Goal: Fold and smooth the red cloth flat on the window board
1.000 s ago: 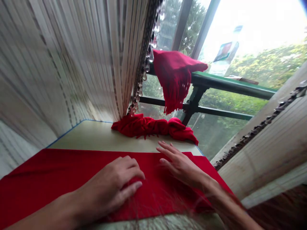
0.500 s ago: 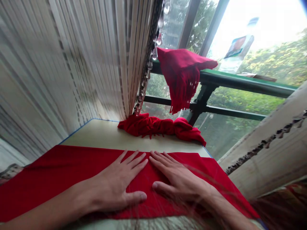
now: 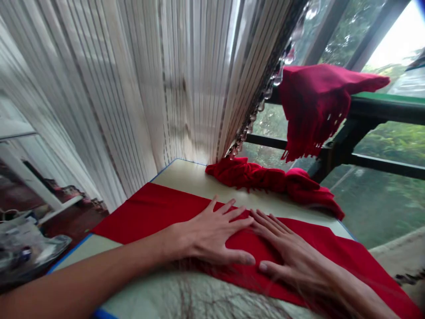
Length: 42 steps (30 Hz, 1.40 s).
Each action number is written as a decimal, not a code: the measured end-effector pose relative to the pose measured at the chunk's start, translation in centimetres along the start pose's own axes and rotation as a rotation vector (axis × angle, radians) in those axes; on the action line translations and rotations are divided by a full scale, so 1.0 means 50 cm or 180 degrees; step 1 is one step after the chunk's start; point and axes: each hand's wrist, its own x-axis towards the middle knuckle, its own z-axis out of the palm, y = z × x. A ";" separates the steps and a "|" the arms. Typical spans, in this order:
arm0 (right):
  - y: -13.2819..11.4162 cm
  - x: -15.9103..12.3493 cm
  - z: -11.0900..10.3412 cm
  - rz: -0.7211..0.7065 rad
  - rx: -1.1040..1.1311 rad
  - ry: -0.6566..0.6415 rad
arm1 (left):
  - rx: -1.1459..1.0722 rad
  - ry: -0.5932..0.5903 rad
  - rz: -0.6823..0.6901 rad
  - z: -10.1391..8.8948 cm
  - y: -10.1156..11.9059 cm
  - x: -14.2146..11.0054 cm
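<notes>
A flat red cloth (image 3: pixel 159 208), smooth over most of its length, lies across a pale tabletop (image 3: pixel 133 290) with blue edging. My left hand (image 3: pixel 217 235) rests palm down on the middle of it, fingers spread. Beside it my right hand (image 3: pixel 285 248) also lies flat on the cloth, with its fingers close together and stretched out, the thumb apart. The fingertips of the two hands almost meet. Behind them, along the table's far edge, sits a bunched red fringed cloth (image 3: pixel 272 179). Neither hand grips anything.
Another red fringed cloth (image 3: pixel 315 102) hangs over the dark window rail (image 3: pixel 395 110) at the right. A striped curtain (image 3: pixel 133 88) with a beaded trim falls behind the table. On the left are a white frame (image 3: pixel 36 177) and plastic bags (image 3: pixel 33 248) on the floor.
The view has turned left, so the table, cloths and window sit further right in the picture. Both hands stay flat on the red cloth.
</notes>
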 end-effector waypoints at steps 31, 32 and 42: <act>0.003 -0.004 0.005 0.0198 0.0072 -0.0080 | 0.0005 0.0095 -0.0130 0.018 -0.042 -0.005; -0.001 -0.003 0.001 0.0205 0.0117 -0.0082 | 0.0001 0.0096 -0.0135 0.019 -0.042 -0.005; -0.060 0.008 -0.065 0.0273 0.0439 -0.0091 | 0.0213 0.0643 -0.0465 -0.080 -0.064 -0.023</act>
